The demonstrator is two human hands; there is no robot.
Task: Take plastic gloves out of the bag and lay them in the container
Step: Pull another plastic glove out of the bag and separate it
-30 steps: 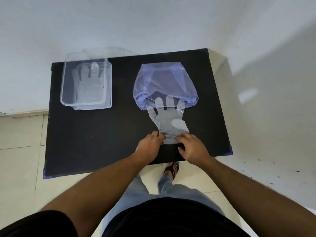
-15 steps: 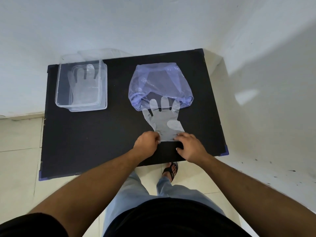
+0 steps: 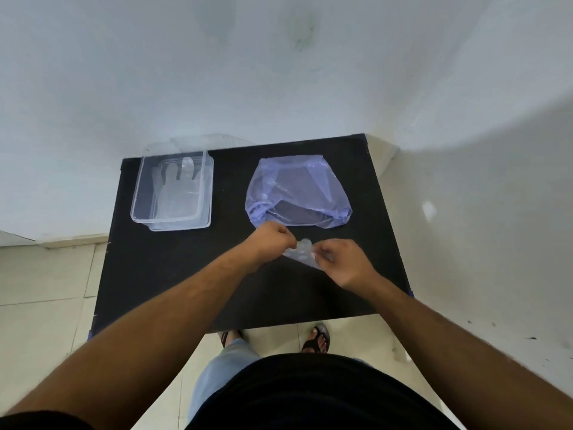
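A clear plastic glove (image 3: pixel 302 254) hangs crumpled between my two hands, lifted just above the black table (image 3: pixel 173 274). My left hand (image 3: pixel 273 240) pinches its left edge and my right hand (image 3: pixel 341 262) pinches its right edge. Behind them lies the blue-tinted plastic bag (image 3: pixel 297 193), its mouth facing me. At the table's back left stands a clear rectangular container (image 3: pixel 139 197) with a glove (image 3: pixel 175 193) lying flat inside it.
The table stands against a white wall, with another wall close on its right. A clear lid (image 3: pixel 204 141) leans behind the container. Tiled floor and my sandalled feet (image 3: pixel 316 338) show below the table's front edge.
The glove lay flat on the table below the bag's mouth with both hands at its cuff. Now it is lifted off the table and bunched between my hands, clear of the bag.
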